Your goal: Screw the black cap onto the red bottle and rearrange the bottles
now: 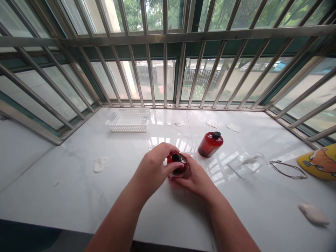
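Observation:
A red translucent bottle with a black cap (177, 158) stands upright on the white surface, between my two hands. My left hand (156, 161) curls round the top of this bottle, thumb and fingers about the cap. Lower down, my right hand (195, 176) grips the bottle's side, thumb and fingers wrapped round it. Much of the bottle's body is hidden by the hands. Just beyond my right hand stands a second red bottle (210, 144) with a black cap, touched by neither hand.
At the back left sits a white perforated basket (128, 120). Crumpled white tissues (100, 165) lie scattered about. To the right are clear plastic wrapping (246, 164), a looped cord (288, 169), a yellow patterned object (319, 162) and a pale rounded object (313, 213). Metal bars (168, 36) close off the back.

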Available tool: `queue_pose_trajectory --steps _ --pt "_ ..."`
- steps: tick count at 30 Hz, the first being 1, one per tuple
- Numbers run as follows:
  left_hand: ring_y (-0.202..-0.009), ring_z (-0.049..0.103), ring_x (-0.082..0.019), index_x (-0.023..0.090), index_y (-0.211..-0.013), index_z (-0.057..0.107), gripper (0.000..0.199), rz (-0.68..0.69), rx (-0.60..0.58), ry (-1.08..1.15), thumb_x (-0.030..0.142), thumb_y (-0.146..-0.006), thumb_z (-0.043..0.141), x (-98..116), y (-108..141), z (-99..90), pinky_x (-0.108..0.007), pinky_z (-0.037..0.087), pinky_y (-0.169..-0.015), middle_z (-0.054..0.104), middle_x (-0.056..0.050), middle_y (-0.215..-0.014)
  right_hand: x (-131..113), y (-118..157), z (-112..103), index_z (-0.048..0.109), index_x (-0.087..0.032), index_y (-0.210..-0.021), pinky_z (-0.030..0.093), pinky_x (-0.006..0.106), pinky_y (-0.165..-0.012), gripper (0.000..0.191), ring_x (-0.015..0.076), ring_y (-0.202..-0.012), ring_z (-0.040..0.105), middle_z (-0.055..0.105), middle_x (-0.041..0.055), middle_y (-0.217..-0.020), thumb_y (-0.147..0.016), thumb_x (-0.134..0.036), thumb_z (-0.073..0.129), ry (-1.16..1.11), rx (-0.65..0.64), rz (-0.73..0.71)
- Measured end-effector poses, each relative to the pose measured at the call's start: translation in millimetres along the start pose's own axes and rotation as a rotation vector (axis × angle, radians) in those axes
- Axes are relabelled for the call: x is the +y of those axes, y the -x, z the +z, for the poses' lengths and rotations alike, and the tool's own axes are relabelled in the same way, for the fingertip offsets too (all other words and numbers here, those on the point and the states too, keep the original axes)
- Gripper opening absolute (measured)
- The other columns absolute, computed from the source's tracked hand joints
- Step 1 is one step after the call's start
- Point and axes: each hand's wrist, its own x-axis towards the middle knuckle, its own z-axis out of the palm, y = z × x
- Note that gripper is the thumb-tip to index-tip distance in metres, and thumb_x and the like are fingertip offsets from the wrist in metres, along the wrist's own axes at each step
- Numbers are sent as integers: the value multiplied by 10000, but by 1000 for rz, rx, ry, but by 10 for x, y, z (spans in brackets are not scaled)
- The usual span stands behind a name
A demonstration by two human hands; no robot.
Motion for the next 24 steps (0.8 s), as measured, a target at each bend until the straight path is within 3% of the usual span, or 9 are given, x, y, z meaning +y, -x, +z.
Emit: queue_pose_trajectory --steps 7,14,18,21,24 --pt "-991 752 -225 269 -1109 746 225 37 -76 -24 105 -962 790 12 3 -12 -365 602 -910 806 -9 -1071 -14 17 5 579 -365 -1468 584 491 -1040 729 314 -1257 688 699 34 -1386 -811 -324 891 6 -5 15" --pt "-1070 766 -198 296 -1186 759 327 -87 -178 117 62 -961 714 59 -27 -130 -325 589 -969 816 27 -1141 15 5 13 551 -355 -1521 559 509 -1077 817 327 -1294 661 689 51 -1390 -787 -309 908 5 -15 14" --pt "-1160 754 -192 328 -1266 738 396 -96 -206 163 61 -991 638 36 -13 -108 -335 580 -1041 801 29 -1250 19 -3 26 549 -358 -1519 563 507 -1056 806 331 -1277 665 693 52 -1381 -795 -295 897 -9 -14 21" --pt "-1282 706 -231 313 -1302 705 434 -66 -160 153 82 -936 742 20 -5 -37 -373 551 -1120 749 -8 -1377 5 -11 32 560 -349 -1493 566 505 -1040 771 327 -1244 675 703 48 -1363 -799 -280 888 -13 -13 6" --pt "-1214 699 -255 277 -1230 703 445 -71 -47 79 121 -853 879 8 -11 39 -386 563 -1055 742 -30 -1267 -20 -16 28 584 -344 -1462 560 502 -1054 728 323 -1249 675 709 41 -1375 -802 -255 877 -24 -17 0"
